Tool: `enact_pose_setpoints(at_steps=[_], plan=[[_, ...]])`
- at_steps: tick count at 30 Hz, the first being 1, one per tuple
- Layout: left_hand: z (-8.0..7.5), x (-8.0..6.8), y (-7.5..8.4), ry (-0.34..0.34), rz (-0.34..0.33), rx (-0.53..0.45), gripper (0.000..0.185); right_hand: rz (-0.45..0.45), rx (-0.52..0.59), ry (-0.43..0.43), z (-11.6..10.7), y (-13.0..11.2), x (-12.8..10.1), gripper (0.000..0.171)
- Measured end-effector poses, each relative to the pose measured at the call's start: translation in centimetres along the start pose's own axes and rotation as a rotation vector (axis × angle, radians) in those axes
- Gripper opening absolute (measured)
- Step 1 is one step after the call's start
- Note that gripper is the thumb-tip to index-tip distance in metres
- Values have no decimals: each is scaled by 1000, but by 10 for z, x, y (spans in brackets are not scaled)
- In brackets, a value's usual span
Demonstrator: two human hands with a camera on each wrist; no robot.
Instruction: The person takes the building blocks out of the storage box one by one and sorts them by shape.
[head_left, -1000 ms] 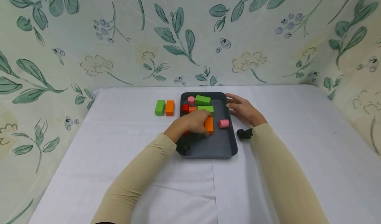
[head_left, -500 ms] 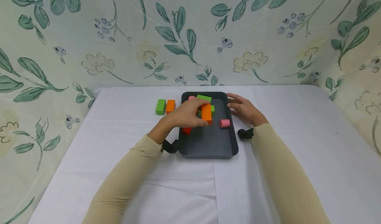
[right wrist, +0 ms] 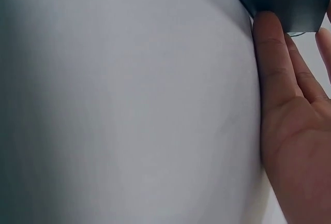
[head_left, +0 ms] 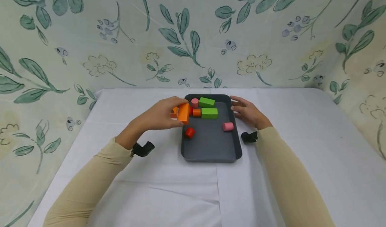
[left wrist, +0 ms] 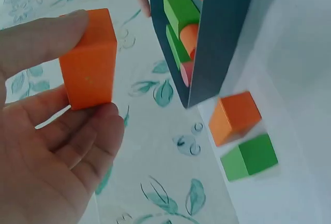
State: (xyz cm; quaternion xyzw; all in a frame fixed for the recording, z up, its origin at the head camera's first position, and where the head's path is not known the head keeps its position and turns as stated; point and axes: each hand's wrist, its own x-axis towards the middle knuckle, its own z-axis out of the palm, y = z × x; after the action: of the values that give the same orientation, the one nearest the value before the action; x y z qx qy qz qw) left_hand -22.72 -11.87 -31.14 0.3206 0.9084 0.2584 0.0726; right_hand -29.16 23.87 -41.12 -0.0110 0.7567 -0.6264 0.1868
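Note:
My left hand (head_left: 158, 116) pinches an orange block (head_left: 183, 114) between thumb and fingertips, raised at the left rim of the dark grey tray (head_left: 211, 150). In the left wrist view the thumb lies on one end of this block, with fingertips under the other. My right hand (head_left: 248, 112) rests at the tray's right side, its fingers extended against the outer wall; the right wrist view shows a fingertip right at that wall. Inside the tray are two green blocks (head_left: 209, 113), two pink cylinders (head_left: 228, 126), a red cylinder (head_left: 189, 132) and a small orange piece (head_left: 196, 112).
On the white cloth left of the tray stand a second orange block (left wrist: 235, 116) and a green block (left wrist: 250, 157) side by side; my left hand mostly hides them in the head view. A floral curtain (head_left: 126, 36) hangs behind the table.
My left hand has lifted the orange block out of the tray's middle and carried it left to the tray's left rim. The right hand has stayed at the right wall.

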Motion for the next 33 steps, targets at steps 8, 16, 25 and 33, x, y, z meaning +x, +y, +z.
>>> enact_pose_setpoints(at_steps=[8,16,25,33], plan=[[-22,-27,-39,102,-105,-82,72,-9,0,5,2,3,1,65],[-37,-45,-90,164,-280,-100,69,-14,9,6,2,1,-1,65],[-38,-48,-133,146,-454,-135,76,-12,19,-1,1,1,0,65],[-31,-38,-149,116,-509,-129,75,2,18,7,1,1,1,66]])
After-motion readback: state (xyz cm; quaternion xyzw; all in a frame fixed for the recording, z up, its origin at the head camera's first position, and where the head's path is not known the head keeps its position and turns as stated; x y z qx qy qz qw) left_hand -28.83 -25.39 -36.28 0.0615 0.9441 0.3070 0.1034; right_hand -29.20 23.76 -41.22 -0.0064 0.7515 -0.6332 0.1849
